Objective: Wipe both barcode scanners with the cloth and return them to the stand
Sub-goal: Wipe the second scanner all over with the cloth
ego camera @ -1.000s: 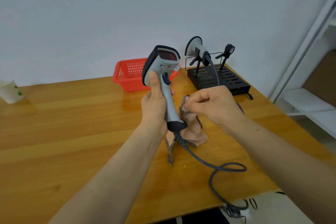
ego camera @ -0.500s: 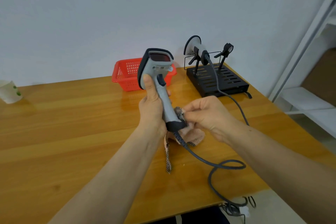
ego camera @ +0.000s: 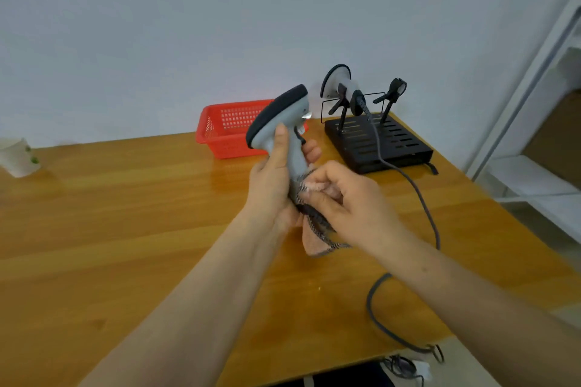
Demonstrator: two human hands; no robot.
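Note:
My left hand (ego camera: pixel 273 181) grips the handle of a grey barcode scanner (ego camera: pixel 280 122) with a dark rim, held above the table with its head turned to the left. My right hand (ego camera: pixel 352 202) holds a pink cloth (ego camera: pixel 316 239) bunched against the lower handle, and the cloth's tail hangs down. A second grey scanner (ego camera: pixel 338 83) sits in the left cradle of the black stand (ego camera: pixel 380 144) at the back right. The stand's right cradle (ego camera: pixel 394 91) holds nothing. The held scanner's base is hidden by the cloth.
A dark cable (ego camera: pixel 408 198) runs from the stand area across the wooden table (ego camera: pixel 110 229) and loops over the front edge. A red basket (ego camera: pixel 226 132) stands behind the hands. A white paper cup (ego camera: pixel 19 157) is at the far left. White shelving (ego camera: pixel 540 135) stands on the right.
The scanner has turned so its head points left instead of toward me. My right hand has brought the cloth up from the table side and wrapped it on the lower handle.

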